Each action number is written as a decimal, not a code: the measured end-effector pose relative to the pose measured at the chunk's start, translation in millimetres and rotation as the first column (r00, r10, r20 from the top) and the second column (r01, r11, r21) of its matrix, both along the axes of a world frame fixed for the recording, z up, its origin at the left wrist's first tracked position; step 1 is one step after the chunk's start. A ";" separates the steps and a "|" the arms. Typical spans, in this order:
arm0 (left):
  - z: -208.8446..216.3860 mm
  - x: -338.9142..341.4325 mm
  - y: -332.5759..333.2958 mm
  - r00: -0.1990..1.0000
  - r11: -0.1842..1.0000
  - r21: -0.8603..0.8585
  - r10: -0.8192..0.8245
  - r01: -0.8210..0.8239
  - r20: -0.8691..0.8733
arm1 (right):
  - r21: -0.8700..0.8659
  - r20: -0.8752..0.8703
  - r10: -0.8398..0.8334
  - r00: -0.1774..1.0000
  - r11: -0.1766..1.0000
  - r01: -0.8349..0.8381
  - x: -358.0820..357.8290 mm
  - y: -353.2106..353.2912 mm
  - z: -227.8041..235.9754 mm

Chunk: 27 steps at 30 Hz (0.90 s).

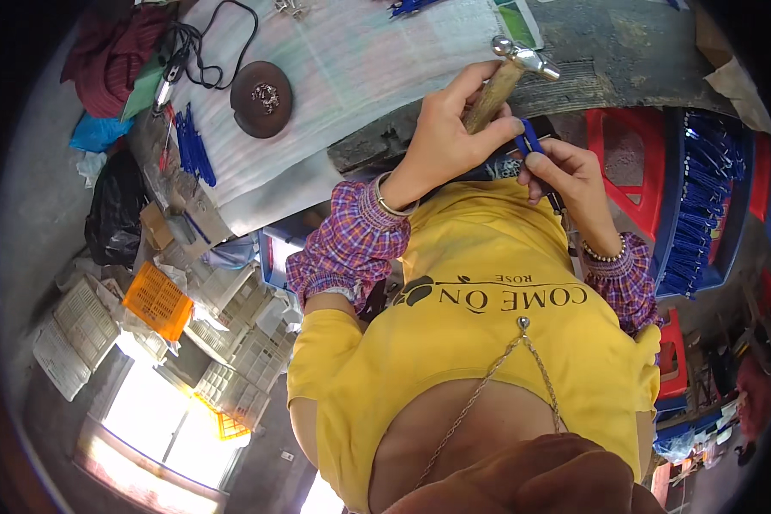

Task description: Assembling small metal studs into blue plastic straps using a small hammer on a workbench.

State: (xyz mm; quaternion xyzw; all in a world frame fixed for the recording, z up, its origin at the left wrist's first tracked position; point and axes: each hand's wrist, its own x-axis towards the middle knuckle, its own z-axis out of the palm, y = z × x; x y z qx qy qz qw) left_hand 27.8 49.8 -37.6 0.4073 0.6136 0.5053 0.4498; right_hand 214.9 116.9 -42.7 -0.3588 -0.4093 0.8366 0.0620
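Observation:
My left hand is closed around the wooden handle of a ball-peen hammer. Its shiny metal head points up and away, over the table's near edge. The left thumb reaches to a slim blue two-armed piece, which looks like a tool's pair of handles. My right hand pinches the lower end of this piece between thumb and fingers, close to my waist. Part of the blue piece is hidden by the fingers. On the table to the left, a round dark brown dish holds small shiny metal bits.
The worktable has a pale, stained cover. A row of blue-handled pieces and a black cable lie at its left. Right of me stand a red plastic stool and a blue crate of blue-handled pieces. An orange basket is lower left.

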 end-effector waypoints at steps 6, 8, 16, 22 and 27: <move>2.7 0.1 1.1 1.000 0.999 -0.039 -0.024 0.024 0.005 | 0.002 0.000 0.008 1.000 1.000 -0.008 2.1 1.0 -0.9; -0.3 0.5 0.7 0.999 0.998 -0.063 -0.007 0.009 0.033 | -0.004 -0.002 0.008 1.000 1.000 -0.008 2.3 1.3 -1.0; -2.5 -0.3 0.6 0.999 0.999 -0.037 0.028 -0.027 0.017 | -0.008 -0.005 -0.051 0.999 0.999 0.051 9.5 4.8 -1.8; 1.9 -0.8 -1.6 0.989 0.991 -0.112 0.091 -0.078 0.116 | 0.008 0.017 -0.150 0.988 0.989 0.150 23.1 16.6 3.8; 8.1 -1.8 0.7 0.985 0.989 -0.145 0.047 -0.023 0.166 | 0.153 0.099 -0.287 0.953 0.951 0.270 59.5 32.6 7.7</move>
